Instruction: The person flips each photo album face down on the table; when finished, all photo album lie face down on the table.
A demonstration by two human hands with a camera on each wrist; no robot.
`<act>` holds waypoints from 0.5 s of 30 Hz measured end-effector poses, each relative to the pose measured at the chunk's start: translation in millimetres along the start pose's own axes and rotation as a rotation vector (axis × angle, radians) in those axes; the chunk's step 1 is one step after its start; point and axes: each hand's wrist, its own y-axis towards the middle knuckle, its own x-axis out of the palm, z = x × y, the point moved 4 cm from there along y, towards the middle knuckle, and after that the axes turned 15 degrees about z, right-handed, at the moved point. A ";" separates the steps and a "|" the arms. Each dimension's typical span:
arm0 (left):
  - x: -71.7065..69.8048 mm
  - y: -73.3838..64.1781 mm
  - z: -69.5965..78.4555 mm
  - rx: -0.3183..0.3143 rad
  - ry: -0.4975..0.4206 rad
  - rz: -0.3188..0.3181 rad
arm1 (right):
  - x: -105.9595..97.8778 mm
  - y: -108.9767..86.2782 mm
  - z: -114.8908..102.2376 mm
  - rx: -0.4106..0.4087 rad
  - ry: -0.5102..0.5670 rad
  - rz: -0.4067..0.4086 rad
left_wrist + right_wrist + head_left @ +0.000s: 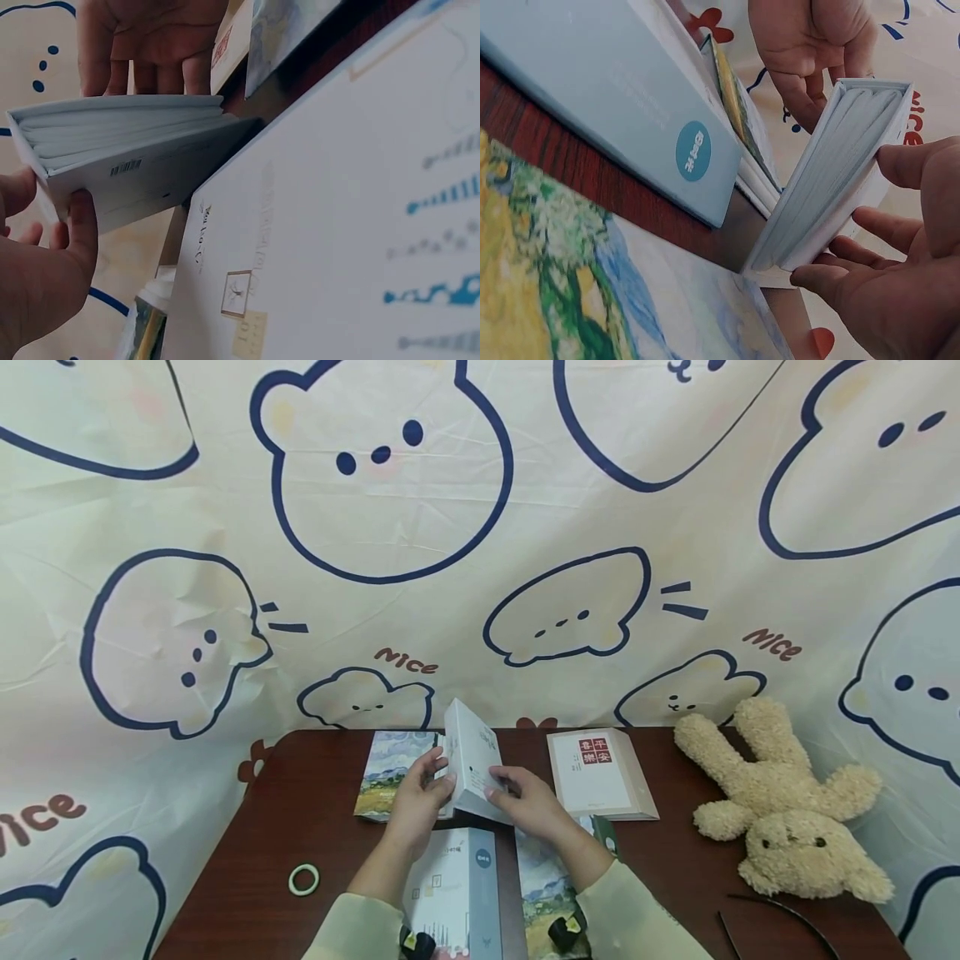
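A white hardcover book (474, 758), thick like an album, is held upright and tilted between both hands. My left hand (420, 797) grips it from the left, with thumb and fingers around its edge in the left wrist view. On the other side my right hand (531, 802) holds it, thumb and fingertips against the cover (870, 191). Its thick white page block (124, 131) shows between the covers, and a small barcode is printed on one of them. Just in front lies a white and blue box-like book (450, 893).
A painted-landscape book (386, 772) lies behind my left hand, and a similar one (543, 893) is under my right forearm. A cream book with a red stamp (596, 777) lies at back right. There are also a pale ring (303, 880), a plush toy (787, 802) and black strips (795, 914).
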 end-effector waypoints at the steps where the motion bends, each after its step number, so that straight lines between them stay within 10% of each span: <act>1: -0.4 -0.1 1.1 0.001 0.001 0.001 | 0.6 0.0 0.3 0.006 0.015 -0.007; 15: -2.6 1.7 12.6 0.013 0.031 0.033 | 9.4 -3.7 0.0 0.058 0.173 -0.049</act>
